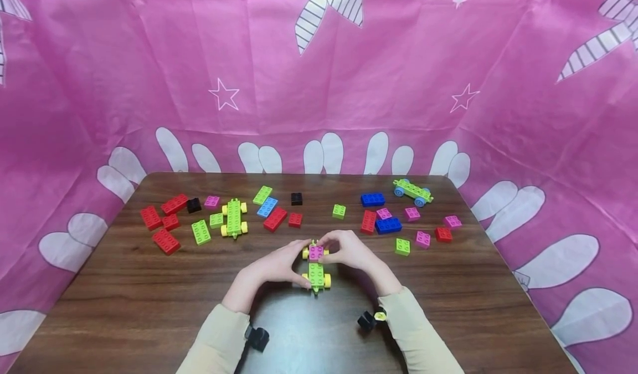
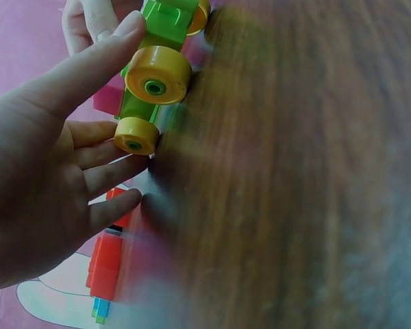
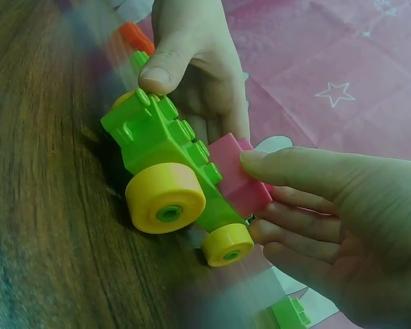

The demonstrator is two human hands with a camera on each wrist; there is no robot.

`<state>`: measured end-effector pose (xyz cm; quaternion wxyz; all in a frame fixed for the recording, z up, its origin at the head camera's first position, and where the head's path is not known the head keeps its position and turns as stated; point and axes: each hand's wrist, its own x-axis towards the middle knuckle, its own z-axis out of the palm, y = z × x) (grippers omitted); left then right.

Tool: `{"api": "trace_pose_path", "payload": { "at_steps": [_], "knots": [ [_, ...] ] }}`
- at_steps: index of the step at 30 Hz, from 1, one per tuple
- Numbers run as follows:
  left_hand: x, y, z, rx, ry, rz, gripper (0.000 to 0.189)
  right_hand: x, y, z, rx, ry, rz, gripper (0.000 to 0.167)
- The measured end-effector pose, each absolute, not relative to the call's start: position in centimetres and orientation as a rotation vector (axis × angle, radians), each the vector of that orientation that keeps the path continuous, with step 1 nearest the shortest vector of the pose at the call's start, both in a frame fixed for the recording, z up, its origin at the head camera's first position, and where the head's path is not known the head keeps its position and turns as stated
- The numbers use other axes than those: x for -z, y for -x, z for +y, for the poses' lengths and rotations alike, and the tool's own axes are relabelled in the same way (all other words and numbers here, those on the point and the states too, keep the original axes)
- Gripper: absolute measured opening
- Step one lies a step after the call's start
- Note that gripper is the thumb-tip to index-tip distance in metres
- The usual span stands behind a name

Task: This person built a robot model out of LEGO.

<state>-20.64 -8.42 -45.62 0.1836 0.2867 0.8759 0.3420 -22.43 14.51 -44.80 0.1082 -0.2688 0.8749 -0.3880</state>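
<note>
In front of the person, a green toy car base point(image 1: 316, 275) with yellow wheels stands lengthwise on the table. A pink four-stud brick point(image 1: 316, 252) sits on the studs of its far half. The left hand point(image 1: 280, 263) holds the base from the left, its thumb point(image 2: 96, 65) along the near end and its fingers beside a far wheel point(image 2: 136, 136). From the other side, the right hand point(image 1: 350, 250) pinches the pink brick point(image 3: 234, 175) between thumb and fingers. Part of the left hand is hidden behind the base in the right wrist view.
Another green base with yellow wheels point(image 1: 233, 218) stands at left, among red bricks point(image 1: 166, 241) and green ones point(image 1: 201, 232). Blue bricks point(image 1: 388, 225), pink bricks point(image 1: 422, 239) and a base with blue wheels point(image 1: 413, 191) lie at right. Pink cloth point(image 1: 279, 97) surrounds the table.
</note>
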Motion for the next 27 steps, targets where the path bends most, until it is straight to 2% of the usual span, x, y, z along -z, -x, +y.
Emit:
{"api": "trace_pose_path", "payload": {
  "at_steps": [5, 14, 22, 27],
  "knots": [
    [45.2, 20.8, -8.9, -0.951, -0.782, 2.493, 0.101, 44.9, 22.6, 14.6, 1.138, 0.783, 2.577, 0.031],
    [42.4, 20.6, -11.2, -0.944, -0.79, 2.612, 0.078, 44.9, 22.7, 14.6, 1.154, 0.747, 2.548, 0.032],
    [40.3, 20.6, -14.3, -1.008, -0.734, 2.737, 0.072, 44.8, 22.6, 14.7, 1.161, 0.748, 2.543, 0.033],
    [40.1, 21.1, -16.8, -1.047, -0.651, 2.825, 0.058, 44.9, 22.5, 14.6, 1.144, 0.743, 2.556, 0.032]
  ]
}}
